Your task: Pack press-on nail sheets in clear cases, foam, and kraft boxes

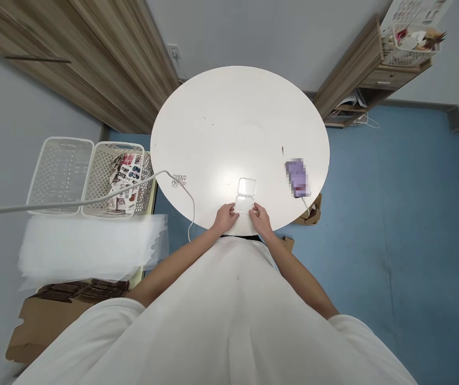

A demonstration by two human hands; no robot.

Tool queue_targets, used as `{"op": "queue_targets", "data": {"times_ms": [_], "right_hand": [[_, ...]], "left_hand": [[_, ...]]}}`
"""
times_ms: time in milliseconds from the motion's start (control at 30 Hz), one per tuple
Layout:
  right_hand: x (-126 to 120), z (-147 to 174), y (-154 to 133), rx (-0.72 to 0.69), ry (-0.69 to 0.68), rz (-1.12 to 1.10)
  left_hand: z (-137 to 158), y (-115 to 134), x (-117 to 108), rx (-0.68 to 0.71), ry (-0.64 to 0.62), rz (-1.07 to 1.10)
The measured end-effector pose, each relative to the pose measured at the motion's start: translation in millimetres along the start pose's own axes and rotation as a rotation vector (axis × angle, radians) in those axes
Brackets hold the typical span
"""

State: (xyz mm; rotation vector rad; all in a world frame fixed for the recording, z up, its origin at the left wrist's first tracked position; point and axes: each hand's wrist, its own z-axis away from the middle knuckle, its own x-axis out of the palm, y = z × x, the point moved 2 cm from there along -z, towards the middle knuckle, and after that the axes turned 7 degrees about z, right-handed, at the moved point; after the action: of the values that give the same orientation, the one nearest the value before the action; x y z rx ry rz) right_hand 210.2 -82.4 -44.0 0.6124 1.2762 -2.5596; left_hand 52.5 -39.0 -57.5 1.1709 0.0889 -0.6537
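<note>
A small clear plastic hinged case (244,204) lies unfolded near the front edge of the round white table (229,123). Its lid (247,186) is swung back, away from my body. My left hand (226,218) grips the case's left side with thumb and fingertips. On the opposite side, my right hand (260,218) pinches the right edge in the same way. Nothing that I can make out lies inside the case. To the left on the table is a small sheet of clear oval pieces (178,181).
A purple phone (297,177), blurred out, lies at the right with a cable. Another white cable (93,202) crosses the left side. White baskets (89,182), one holding nail-tip cards, stand left of the table beside white translucent bags (93,248) and a cardboard box (45,323).
</note>
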Motion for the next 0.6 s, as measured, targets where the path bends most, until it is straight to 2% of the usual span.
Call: {"op": "queue_targets", "data": {"times_ms": [300, 600], "right_hand": [[-0.6, -28.5, -25.2, -0.069, 0.030, 0.026], [-0.8, -39.4, -28.1, -0.126, -0.007, 0.013]], "left_hand": [[-28.1, 7.5, -0.9, -0.022, 0.068, 0.033], [-39.4, 16.2, -4.6, 0.007, 0.079, 0.004]]}}
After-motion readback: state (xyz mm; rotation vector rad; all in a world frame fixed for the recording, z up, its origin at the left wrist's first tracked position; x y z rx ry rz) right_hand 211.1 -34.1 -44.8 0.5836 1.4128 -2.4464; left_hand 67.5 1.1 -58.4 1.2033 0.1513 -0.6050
